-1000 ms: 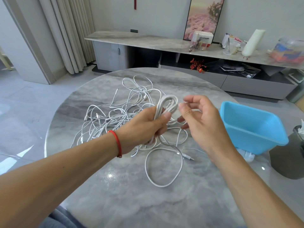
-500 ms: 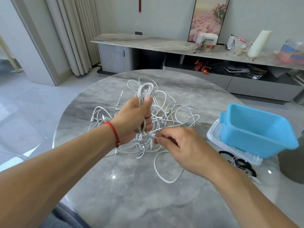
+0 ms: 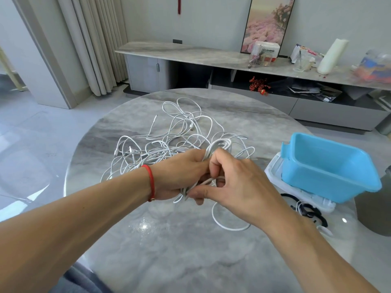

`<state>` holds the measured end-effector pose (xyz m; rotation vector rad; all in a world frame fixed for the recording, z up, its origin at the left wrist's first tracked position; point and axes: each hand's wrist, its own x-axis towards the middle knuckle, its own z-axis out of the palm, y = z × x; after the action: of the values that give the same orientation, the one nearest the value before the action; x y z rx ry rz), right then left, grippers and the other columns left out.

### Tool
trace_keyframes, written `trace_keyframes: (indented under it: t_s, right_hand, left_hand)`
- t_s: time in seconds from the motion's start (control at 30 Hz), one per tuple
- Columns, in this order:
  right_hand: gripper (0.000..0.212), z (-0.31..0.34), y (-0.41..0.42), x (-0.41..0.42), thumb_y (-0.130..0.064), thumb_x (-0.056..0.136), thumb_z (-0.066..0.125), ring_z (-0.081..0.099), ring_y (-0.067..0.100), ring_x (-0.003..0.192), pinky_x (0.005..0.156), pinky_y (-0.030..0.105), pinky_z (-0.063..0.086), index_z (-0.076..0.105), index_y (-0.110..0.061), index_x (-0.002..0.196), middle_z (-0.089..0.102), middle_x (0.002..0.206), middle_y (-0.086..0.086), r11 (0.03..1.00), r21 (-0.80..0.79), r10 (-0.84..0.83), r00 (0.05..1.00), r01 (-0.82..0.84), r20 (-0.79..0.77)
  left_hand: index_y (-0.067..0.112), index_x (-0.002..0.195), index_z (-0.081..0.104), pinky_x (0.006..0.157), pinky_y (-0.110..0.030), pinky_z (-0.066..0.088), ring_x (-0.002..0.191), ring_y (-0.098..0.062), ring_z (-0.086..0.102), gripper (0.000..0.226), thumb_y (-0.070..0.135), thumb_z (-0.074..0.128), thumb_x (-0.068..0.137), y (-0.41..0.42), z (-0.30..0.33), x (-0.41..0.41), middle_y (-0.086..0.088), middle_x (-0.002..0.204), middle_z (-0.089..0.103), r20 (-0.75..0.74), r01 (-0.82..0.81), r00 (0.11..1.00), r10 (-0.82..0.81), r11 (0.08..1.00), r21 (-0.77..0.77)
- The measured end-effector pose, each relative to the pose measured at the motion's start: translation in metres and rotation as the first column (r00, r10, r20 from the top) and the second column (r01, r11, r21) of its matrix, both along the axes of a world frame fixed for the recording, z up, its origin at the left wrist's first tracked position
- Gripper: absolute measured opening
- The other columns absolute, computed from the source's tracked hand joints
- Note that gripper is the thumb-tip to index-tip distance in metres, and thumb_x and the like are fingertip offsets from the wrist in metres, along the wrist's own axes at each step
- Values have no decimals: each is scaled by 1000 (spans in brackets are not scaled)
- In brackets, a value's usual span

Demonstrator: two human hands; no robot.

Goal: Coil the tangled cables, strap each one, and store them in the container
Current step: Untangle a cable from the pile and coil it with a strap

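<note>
Both hands are working together at the centre of the round grey marble desk (image 3: pixel 169 250). The left hand (image 3: pixel 179 176), red string bracelet (image 3: pixel 151 182) at its wrist, has its fingers curled round a half-wound coil of white cable (image 3: pixel 220 144), whose loops poke up at twelve o'clock from the fist. The right hand (image 3: pixel 239 182) sits just beside it at three o'clock, thumb and forefinger pinching the loose run of that same cable near the bottom of the bundle.

Here's the danger: a free tail (image 3: pixel 228 225) droops to the desk at five o'clock, and I can't tell whether it runs clear of the big tangled heap of white cables (image 3: pixel 169 140) sprawled at eleven o'clock. If it is snagged there, the next wrap would likely drag the pile along or tighten a knot. A slack left grip could also let the loops spring apart.

The open light-blue plastic container (image 3: pixel 330 166) waits at three o'clock, resting on a clear lid (image 3: pixel 277 176), with black straps (image 3: pixel 306 210) at four o'clock. They are near the desk edge, so a tugged cable sweeping right could knock them off.
</note>
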<state>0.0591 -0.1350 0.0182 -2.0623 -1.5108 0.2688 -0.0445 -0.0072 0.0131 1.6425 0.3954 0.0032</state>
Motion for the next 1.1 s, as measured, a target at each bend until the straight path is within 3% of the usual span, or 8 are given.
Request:
trace_keyframes:
  t_s: [0.17, 0.27, 0.43, 0.53, 0.63, 0.77, 0.9, 1.1]
  right_hand:
    - [61, 2, -3, 10, -75, 59, 78, 49, 7, 62, 53, 27, 32, 42, -26, 68, 56, 64, -24, 1000, -8, -21, 1000, 21, -3]
    - [57, 1, -2, 13, -76, 58, 74, 49, 7, 61, 53, 26, 32, 43, -29, 68, 58, 63, -22, 1000, 7, -28, 1000, 28, 13]
    - [42, 5, -10, 38, -46, 74, 87, 53, 3, 58, 54, 17, 39, 50, -27, 73, 63, 67, -23, 996, 88, 15, 997, -8, -78]
    - [33, 11, -21, 60, -51, 75, 85, 52, 5, 55, 56, 27, 43, 59, -30, 76, 63, 62, -10, 992, 90, -86, 995, 91, -54]
    - [31, 13, -27, 72, -61, 75, 79, 54, 6, 60, 61, 32, 42, 71, -32, 74, 61, 58, -13, 985, 21, -173, 980, 172, 99]
    - [17, 14, -28, 68, -45, 87, 75, 56, -5, 80, 65, 15, 41, 76, -31, 79, 63, 66, -22, 996, -42, -73, 989, 80, 132]
    - [11, 14, -22, 65, -33, 89, 78, 53, -8, 65, 63, 8, 37, 78, -28, 79, 60, 69, -17, 997, 56, -51, 998, 49, 25]
    - [18, 5, -15, 59, -28, 97, 71, 49, 5, 49, 53, 27, 45, 74, -21, 80, 59, 61, -11, 983, 99, -110, 922, 157, -372]
  left_hand:
    - [6, 98, 53, 40, -25, 44, 38, -18, 45, 30, 34, 48, 105, 0, -2, -1, -6, 52, 38, -88, 67, 993, -76, 993, -97]
    - [10, 87, 51, 39, -21, 35, 39, -14, 35, 34, 39, 47, 105, 1, -4, 0, -3, 57, 37, -115, 78, 989, -96, 985, -151]
    - [17, 85, 51, 41, -18, 25, 43, -12, 25, 49, 63, 42, 95, 7, -9, -2, -4, 68, 25, -87, 108, 989, -120, 985, -137]
    - [17, 82, 50, 42, -19, 25, 43, -14, 26, 44, 60, 57, 92, 14, -9, -4, -4, 65, 27, -107, 144, 985, -138, 988, 48]
    - [12, 90, 48, 35, -22, 33, 37, -17, 37, 43, 50, 67, 90, 19, -14, -2, 5, 50, 42, -189, 112, 981, -46, 928, 356]
    - [12, 88, 40, 34, -15, 32, 34, -22, 52, 47, 57, 49, 96, 20, -20, 2, -23, 70, 65, -272, 131, 959, 75, 734, 667]
    - [15, 83, 35, 35, -15, 32, 29, -17, 53, 45, 57, 42, 99, 19, -25, 2, -21, 64, 63, -270, 132, 959, 82, 717, 685]
    - [16, 78, 31, 37, -19, 34, 29, -19, 50, 44, 52, 40, 101, 16, -29, 5, -22, 69, 62, -152, 1, 981, 124, 774, 633]
